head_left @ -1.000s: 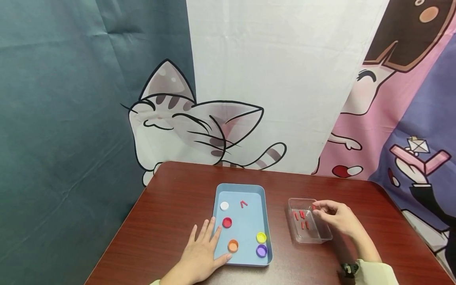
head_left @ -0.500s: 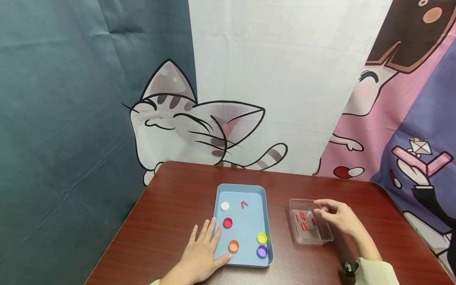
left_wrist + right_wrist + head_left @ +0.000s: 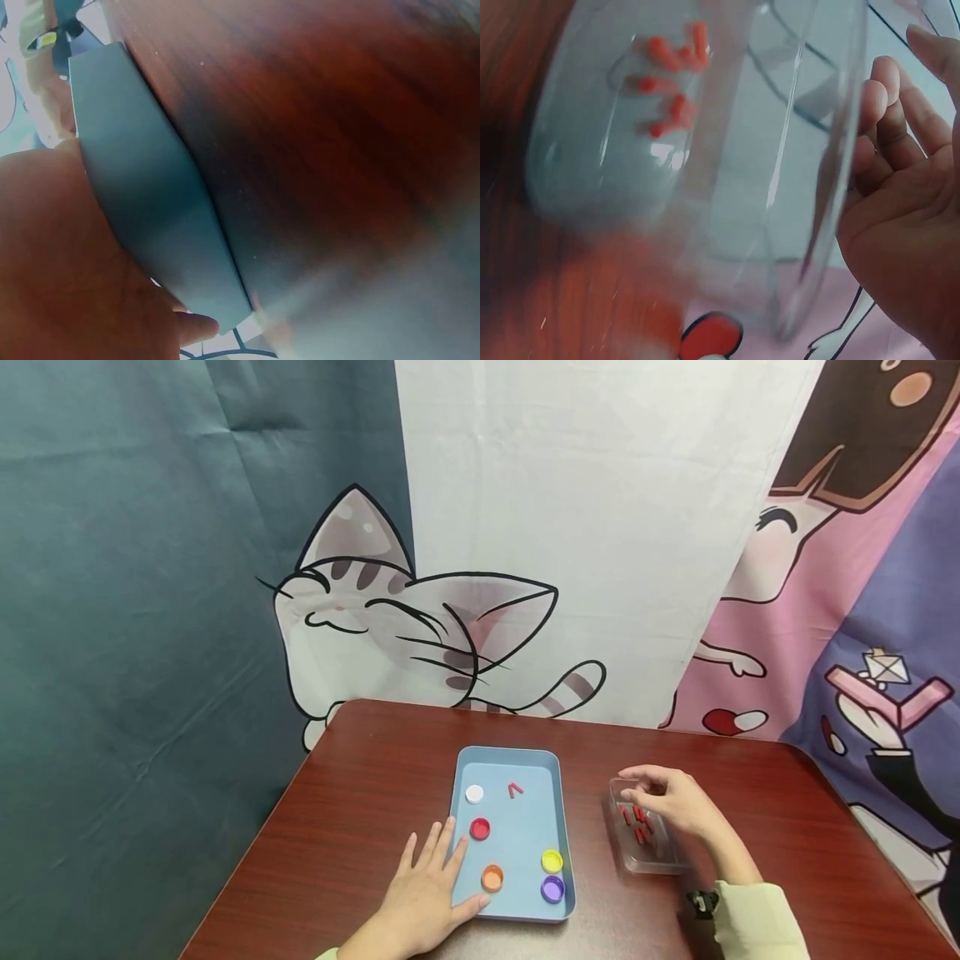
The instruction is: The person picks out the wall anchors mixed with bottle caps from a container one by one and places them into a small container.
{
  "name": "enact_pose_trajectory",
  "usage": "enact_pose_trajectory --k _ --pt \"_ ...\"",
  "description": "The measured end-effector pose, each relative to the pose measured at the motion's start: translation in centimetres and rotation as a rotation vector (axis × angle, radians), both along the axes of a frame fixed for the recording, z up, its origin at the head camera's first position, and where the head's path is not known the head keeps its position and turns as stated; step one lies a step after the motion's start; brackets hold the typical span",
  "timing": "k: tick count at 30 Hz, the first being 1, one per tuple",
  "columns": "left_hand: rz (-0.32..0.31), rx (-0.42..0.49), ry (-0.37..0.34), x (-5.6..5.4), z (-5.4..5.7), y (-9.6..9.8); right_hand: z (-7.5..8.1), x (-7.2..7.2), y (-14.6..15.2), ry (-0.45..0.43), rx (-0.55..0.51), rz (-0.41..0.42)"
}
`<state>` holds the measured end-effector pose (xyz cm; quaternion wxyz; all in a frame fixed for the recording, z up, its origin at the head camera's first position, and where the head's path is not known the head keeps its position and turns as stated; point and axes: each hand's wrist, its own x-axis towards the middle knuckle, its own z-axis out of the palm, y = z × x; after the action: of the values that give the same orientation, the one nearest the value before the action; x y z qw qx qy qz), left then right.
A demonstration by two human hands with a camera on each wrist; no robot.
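Note:
My left hand (image 3: 420, 897) lies with fingers spread over the left rim of the blue tray (image 3: 525, 827). In the left wrist view, that hand is against the outer wall of the tray (image 3: 150, 176). My right hand (image 3: 675, 803) hovers over the far part of a clear plastic box (image 3: 652, 865), fingers loosely bent. No held object shows between its thumb and fingers. Several short red sticks (image 3: 640, 836) lie on the box's floor. In the right wrist view, the right hand (image 3: 907, 180) is beside the transparent box wall (image 3: 780, 172).
The tray holds a white cap (image 3: 474, 794), a red cap (image 3: 480, 829), an orange cap (image 3: 492, 878), a yellow cap (image 3: 552, 861), a purple cap (image 3: 552, 889) and two red sticks (image 3: 514, 790). A cartoon-print curtain (image 3: 600, 527) hangs behind the brown table (image 3: 382, 760).
A red stick at my right fingertips one second ago was let go into the box. The right hand then moved left over the box. My left hand stays in place.

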<state>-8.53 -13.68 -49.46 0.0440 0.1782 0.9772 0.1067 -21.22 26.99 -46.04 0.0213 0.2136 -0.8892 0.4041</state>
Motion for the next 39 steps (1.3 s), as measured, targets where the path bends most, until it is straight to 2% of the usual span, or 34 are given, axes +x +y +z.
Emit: enact_pose_trajectory --k 5,16,24,34,39 --pt "-0.001 0.001 -0.007 0.0 0.0 0.0 0.4 -0.6 -1.5 -0.041 0.008 0.029" --pt "-0.007 0.011 0.002 0.4 0.5 0.2 0.7 -2.0 -4.5 -0.070 0.013 0.086" --pt "-0.011 0.009 0.015 0.2 0.2 0.0 0.9 -3.0 -6.5 -0.088 0.045 0.134" --pt "-0.010 -0.005 0.014 0.1 0.1 -0.2 0.4 -3.9 -8.9 -0.109 0.068 0.201" --pt "-0.006 -0.008 0.011 0.0 -0.1 -0.1 0.5 -4.2 -10.1 -0.094 0.082 0.245"
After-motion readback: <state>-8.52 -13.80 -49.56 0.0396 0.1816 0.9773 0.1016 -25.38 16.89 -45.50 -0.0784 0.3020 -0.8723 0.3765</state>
